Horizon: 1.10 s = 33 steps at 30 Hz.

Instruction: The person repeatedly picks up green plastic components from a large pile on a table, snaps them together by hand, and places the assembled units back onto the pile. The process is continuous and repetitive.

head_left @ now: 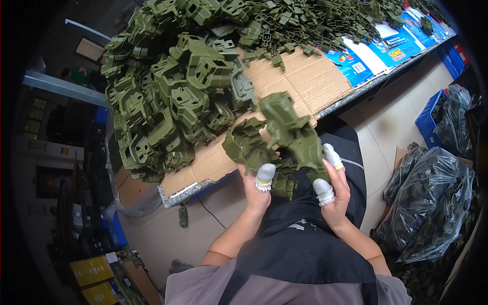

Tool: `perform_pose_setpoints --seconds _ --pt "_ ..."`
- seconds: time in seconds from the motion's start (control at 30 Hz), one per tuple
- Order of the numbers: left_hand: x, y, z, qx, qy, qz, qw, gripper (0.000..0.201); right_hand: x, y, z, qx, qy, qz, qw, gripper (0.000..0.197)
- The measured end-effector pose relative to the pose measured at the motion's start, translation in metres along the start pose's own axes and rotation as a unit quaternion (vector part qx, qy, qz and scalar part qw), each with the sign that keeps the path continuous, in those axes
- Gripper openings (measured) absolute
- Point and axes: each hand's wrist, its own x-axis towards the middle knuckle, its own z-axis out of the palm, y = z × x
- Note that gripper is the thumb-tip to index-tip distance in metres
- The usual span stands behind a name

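Over my lap, my left hand (257,195) is closed round a dark green plastic toy vehicle shell (245,144), its hollow side partly showing. My right hand (336,197) grips a second green plastic vehicle body (290,127), tilted and slightly blurred by motion. The two pieces overlap in view, and I cannot tell whether they touch. White finger cots cover both thumbs and one right-hand finger. Just past the left-hand piece, a tall heap of similar green vehicle shells (178,96) covers the table's left part.
Small green plastic parts (305,23) lie piled along the table's far side. Brown cardboard (300,76) and blue printed card (389,48) cover the tabletop. Clear plastic bags (424,203) and a blue crate (432,117) stand on the right. One green piece (183,215) is on the floor.
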Motion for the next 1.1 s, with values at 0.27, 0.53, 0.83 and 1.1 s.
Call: perform_pose_setpoints --seconds 0.27,0.53,0.83,1.1 --pt "-0.004 0.01 0.01 0.064 0.019 0.017 0.998 0.048 -0.009 -0.006 0.004 0.043 -0.177 0.024 0.983 0.038" --pt "-0.009 0.001 -0.006 0.043 0.031 -0.013 0.999 0.05 -0.013 0.025 0.005 0.437 -0.255 0.351 0.788 0.063" --pt "-0.025 0.107 0.04 0.675 -0.268 0.183 0.663 0.091 0.002 0.025 -0.039 0.015 -0.398 0.124 0.909 0.059" --pt "-0.04 0.035 -0.001 0.625 -0.488 -0.073 0.605 0.075 -0.037 0.023 -0.033 -0.147 -0.443 -0.045 0.883 0.055"
